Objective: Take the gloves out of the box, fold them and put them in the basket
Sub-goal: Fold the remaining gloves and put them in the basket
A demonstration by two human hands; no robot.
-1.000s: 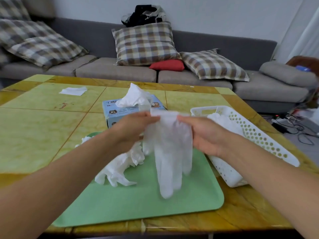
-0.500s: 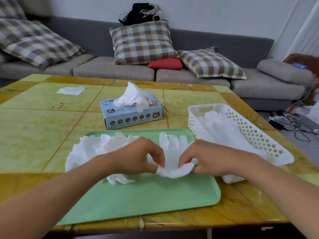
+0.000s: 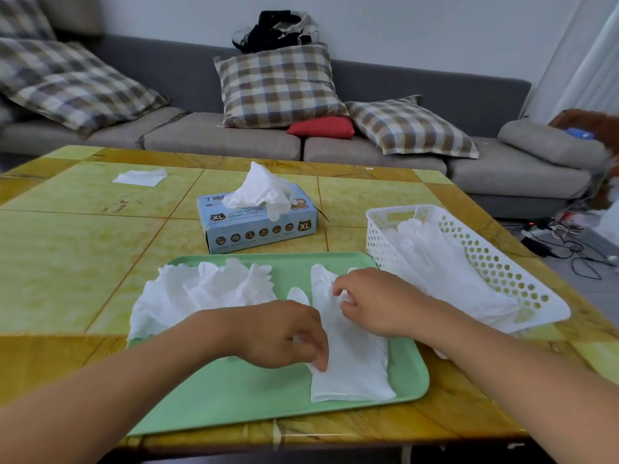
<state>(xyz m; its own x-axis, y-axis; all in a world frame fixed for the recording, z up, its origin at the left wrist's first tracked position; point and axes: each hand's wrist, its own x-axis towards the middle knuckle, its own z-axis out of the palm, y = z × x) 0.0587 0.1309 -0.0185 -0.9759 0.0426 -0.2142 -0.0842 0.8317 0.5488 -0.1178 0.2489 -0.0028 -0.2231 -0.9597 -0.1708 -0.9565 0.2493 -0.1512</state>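
Observation:
A white glove (image 3: 351,360) lies flat on the green tray (image 3: 234,396), cuff toward me. My left hand (image 3: 284,333) pinches its left edge near the cuff. My right hand (image 3: 371,303) has curled fingers on the glove's finger end. A loose heap of white gloves (image 3: 201,293) sits on the tray's left half. The blue glove box (image 3: 258,222) stands behind the tray with a glove (image 3: 259,192) sticking out of its top. The white perforated basket (image 3: 522,279) at the right holds flattened gloves (image 3: 445,272).
A white tissue (image 3: 140,177) lies at the table's far left. A grey sofa with checked cushions (image 3: 278,85) runs behind the table. Cables (image 3: 576,256) lie on the floor at the right. The table's front edge is just below the tray.
The glove I held up in the air came down onto the tray and now lies spread flat. My hands moved apart along it, the left toward the cuff, the right toward the fingers.

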